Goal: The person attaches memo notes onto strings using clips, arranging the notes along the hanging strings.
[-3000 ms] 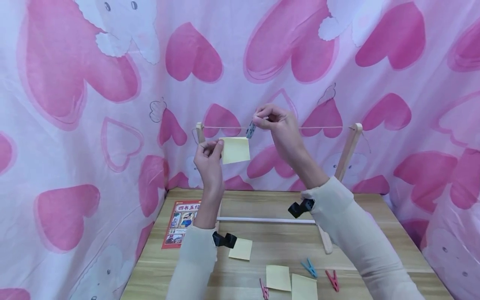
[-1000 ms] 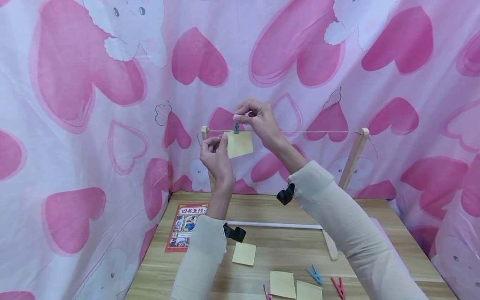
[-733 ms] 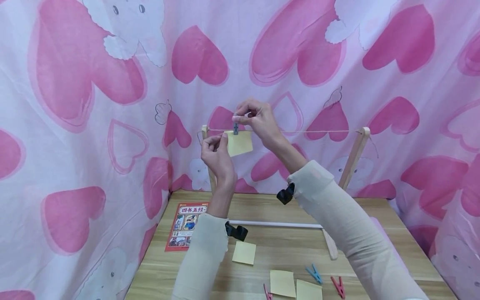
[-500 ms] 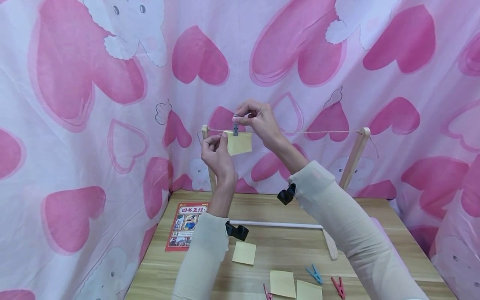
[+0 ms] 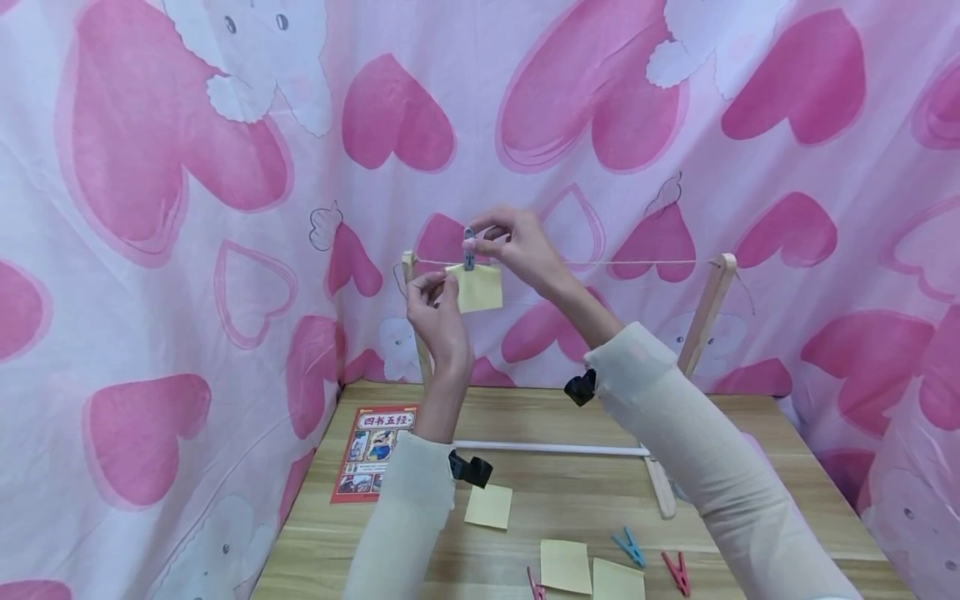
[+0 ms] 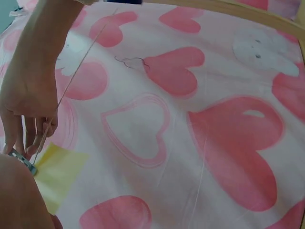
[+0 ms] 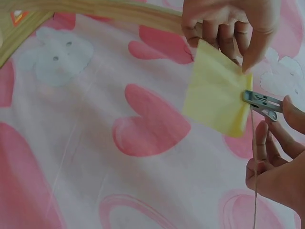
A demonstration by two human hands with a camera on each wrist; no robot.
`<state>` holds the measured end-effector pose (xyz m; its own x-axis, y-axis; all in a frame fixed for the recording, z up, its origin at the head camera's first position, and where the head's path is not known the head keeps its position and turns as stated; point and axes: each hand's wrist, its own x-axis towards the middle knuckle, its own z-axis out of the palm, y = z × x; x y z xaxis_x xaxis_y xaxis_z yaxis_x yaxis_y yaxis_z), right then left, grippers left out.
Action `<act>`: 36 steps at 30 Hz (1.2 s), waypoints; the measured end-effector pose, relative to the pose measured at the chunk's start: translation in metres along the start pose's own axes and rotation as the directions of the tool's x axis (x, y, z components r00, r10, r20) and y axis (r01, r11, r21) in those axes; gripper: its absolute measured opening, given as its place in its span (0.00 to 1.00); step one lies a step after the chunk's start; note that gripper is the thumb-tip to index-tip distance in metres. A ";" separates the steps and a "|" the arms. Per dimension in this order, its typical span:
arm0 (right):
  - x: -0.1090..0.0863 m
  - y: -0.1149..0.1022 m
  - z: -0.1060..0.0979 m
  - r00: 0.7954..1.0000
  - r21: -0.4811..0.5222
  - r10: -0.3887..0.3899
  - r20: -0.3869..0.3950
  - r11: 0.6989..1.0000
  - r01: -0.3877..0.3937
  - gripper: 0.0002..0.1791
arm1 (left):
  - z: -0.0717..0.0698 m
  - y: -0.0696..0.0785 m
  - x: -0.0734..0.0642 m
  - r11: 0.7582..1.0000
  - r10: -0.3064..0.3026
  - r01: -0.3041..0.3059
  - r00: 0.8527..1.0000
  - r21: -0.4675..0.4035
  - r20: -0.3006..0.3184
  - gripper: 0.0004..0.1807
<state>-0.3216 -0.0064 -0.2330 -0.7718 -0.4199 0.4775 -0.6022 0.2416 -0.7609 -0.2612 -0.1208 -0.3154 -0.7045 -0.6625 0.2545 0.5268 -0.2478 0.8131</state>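
A yellow sticky note hangs at the string, its top edge folded over. My left hand pinches the note's upper left corner between thumb and fingers. A grey-blue clothespin stands upright on the note's top edge, where the string passes. My right hand holds the clothespin by its handle end. In the right wrist view, the clothespin bites the folded edge of the note, with thumb and finger on its handles. The left wrist view shows the clothespin partly hidden behind the near hand.
The string spans a left wooden post and a right wooden post, joined low by a white rod. On the table lie several sticky notes, a blue clothespin, pink clothespins and a red booklet.
My right hand has brought the clothespin left from the note's right corner onto its top edge, as the note rose to the string. Lately the right fingers have shifted, showing more of the clothespin.
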 end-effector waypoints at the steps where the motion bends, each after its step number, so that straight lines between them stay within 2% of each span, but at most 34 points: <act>1: -0.001 0.000 -0.001 1.000 -0.017 0.002 0.006 1.000 -0.002 0.14 | -0.002 -0.001 -0.001 1.000 0.005 -0.006 1.000 0.028 0.016 0.08; 3: -0.002 -0.001 -0.001 1.000 -0.051 0.002 0.018 0.999 -0.001 0.15 | -0.005 -0.004 -0.004 0.997 0.023 -0.026 0.999 0.076 0.048 0.11; 6: -0.003 -0.001 -0.001 1.000 -0.072 0.007 0.029 0.997 -0.005 0.16 | -0.008 -0.007 -0.008 0.993 0.045 -0.053 0.996 0.102 0.079 0.16; 11: -0.005 0.000 -0.002 0.999 -0.104 0.002 0.044 0.995 0.003 0.18 | -0.015 -0.010 -0.016 0.987 0.046 -0.060 0.994 0.149 0.099 0.18; 17: -0.011 0.002 -0.007 0.999 -0.124 -0.024 0.045 0.992 0.030 0.21 | -0.037 -0.023 -0.034 0.977 -0.001 -0.023 0.994 0.213 0.112 0.19; 24: -0.024 0.003 -0.017 0.999 -0.124 -0.042 0.007 0.991 0.043 0.24 | -0.061 -0.046 -0.049 0.990 -0.033 0.023 0.997 0.139 0.073 0.20; 27: -0.033 0.006 -0.024 0.996 -0.136 -0.084 -0.031 0.988 0.079 0.22 | -0.076 -0.055 -0.056 0.983 -0.061 0.049 0.996 0.178 0.066 0.17; 29: -0.043 0.006 -0.028 0.991 -0.141 -0.121 -0.061 0.984 0.111 0.20 | -0.091 -0.065 -0.062 0.963 -0.080 0.057 0.994 0.264 0.077 0.14; 31: -0.056 0.006 -0.032 0.982 -0.133 -0.167 -0.084 0.979 0.155 0.17 | -0.110 -0.077 -0.070 0.927 -0.119 0.068 0.986 0.369 0.117 0.11; 32: -0.065 0.006 -0.034 0.977 -0.130 -0.194 -0.092 0.975 0.181 0.16 | -0.120 -0.084 -0.073 0.899 -0.154 0.079 0.978 0.430 0.144 0.10; 34: -0.083 0.007 -0.037 0.962 -0.128 -0.254 -0.100 0.962 0.241 0.14 | -0.145 -0.102 -0.082 0.832 -0.236 0.085 0.948 0.548 0.212 0.11; 36: -0.105 0.013 -0.037 0.940 -0.134 -0.327 -0.093 0.940 0.314 0.13 | -0.170 -0.123 -0.092 0.753 -0.308 0.050 0.908 0.656 0.284 0.13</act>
<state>-0.2560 0.0729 -0.2762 -0.5477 -0.3923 0.7390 -0.8356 0.2122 -0.5066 -0.1798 -0.1495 -0.5281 -0.9369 -0.3249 0.1291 0.0490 0.2438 0.9686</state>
